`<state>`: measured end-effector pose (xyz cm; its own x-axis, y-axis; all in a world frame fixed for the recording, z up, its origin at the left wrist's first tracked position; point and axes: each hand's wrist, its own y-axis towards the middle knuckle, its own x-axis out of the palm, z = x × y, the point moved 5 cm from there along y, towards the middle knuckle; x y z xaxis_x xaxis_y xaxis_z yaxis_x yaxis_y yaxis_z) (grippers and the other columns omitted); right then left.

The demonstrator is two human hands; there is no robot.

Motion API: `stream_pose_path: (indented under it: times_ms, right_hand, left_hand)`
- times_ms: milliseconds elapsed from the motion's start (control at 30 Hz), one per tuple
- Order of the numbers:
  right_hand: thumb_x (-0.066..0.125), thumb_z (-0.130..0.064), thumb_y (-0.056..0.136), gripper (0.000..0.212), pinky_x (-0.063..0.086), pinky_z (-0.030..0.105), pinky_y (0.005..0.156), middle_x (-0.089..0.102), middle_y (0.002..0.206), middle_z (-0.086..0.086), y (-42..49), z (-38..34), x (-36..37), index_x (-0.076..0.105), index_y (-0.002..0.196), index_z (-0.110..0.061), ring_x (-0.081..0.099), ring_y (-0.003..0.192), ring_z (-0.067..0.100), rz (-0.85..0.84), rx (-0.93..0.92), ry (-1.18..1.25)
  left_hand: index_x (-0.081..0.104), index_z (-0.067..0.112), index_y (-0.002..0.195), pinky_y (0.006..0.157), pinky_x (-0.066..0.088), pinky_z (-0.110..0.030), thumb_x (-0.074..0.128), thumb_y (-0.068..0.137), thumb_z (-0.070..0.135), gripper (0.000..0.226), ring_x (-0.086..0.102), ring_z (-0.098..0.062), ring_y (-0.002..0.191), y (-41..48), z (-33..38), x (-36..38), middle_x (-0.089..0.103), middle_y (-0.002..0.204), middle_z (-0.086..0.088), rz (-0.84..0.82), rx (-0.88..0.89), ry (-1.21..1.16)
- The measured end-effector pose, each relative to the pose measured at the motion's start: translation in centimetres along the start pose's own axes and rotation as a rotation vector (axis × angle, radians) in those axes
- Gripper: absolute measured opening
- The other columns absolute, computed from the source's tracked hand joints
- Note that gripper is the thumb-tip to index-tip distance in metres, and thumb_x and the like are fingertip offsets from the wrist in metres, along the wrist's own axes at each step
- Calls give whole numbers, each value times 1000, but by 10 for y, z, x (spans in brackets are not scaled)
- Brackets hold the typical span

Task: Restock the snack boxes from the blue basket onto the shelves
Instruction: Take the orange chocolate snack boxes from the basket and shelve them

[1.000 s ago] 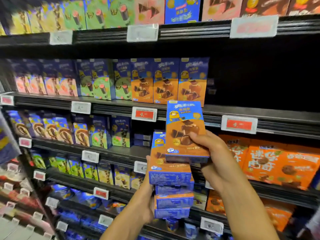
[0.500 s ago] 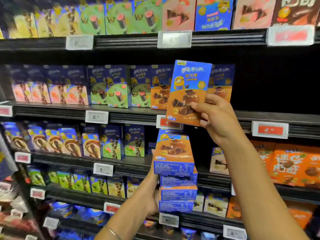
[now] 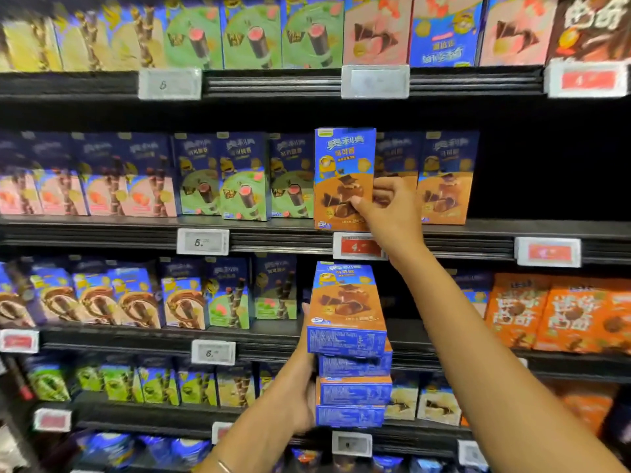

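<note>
The right arm reaches up and forward from the lower right, and the right hand [image 3: 387,213] grasps an orange-and-blue snack box [image 3: 341,165], with the thumb on its printed front and the fingers curled round its right edge. The box stands upright at the front lip of the shelf [image 3: 273,230], just above a red price tag [image 3: 358,246] and beside matching boxes [image 3: 444,179]. Lower down, the left hand [image 3: 304,401] clasps the left side of a stack of four boxes [image 3: 351,367] lying flat, held in the air in front of the shelves.
</note>
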<state>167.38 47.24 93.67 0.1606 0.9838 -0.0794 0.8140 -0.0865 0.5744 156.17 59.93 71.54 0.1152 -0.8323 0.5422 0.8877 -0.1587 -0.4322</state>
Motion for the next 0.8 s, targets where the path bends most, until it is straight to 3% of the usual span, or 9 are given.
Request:
stream_pose_path:
  times_ms: [133,367,467,567,700,800]
  right_hand:
    - [75,-35,89,40,55,42,94,60,125,1,2,0,4,62,123,-17,62,108,18,65,-69,-246]
    - [73,-39,91,41,55,39,90,59,125,1,7,-5,10,62,123,-17,60,109,15,106,-98,-431]
    - [72,-38,91,37,50,33,83,58,124,1,7,-5,12,62,121,-19,57,107,14,131,-98,-464]
    - [71,-37,92,36,52,36,85,59,123,1,5,-5,13,61,121,-19,58,109,18,135,-93,-466]
    - [70,-39,93,41,52,37,87,57,124,2,0,-9,11,59,125,-17,56,112,18,120,-99,-491]
    - [69,-46,92,44,50,33,79,58,116,0,-20,-15,0,58,124,-18,58,104,13,158,-134,-411]
  left_hand:
    - [86,5,96,64,64,-53,57,99,68,69,79,-46,92,0,0,-8,77,115,-26,-11,-15,-12]
    - [86,4,100,67,64,-54,64,99,63,62,78,-46,96,-2,-3,-15,76,118,-26,-20,-42,-5]
    - [85,5,104,69,64,-56,64,98,64,63,77,-47,100,-5,-3,-16,76,121,-26,-24,-56,5]
    - [84,5,109,70,64,-57,67,97,63,61,77,-48,102,-8,-2,-15,75,123,-26,-35,-51,13]
    - [86,6,97,64,64,-55,63,98,64,63,78,-46,95,-8,-1,-14,77,117,-25,-42,-41,-2]
    - [87,8,95,64,64,-54,61,98,67,65,79,-45,94,-8,-1,-16,78,116,-24,-32,-32,-1]
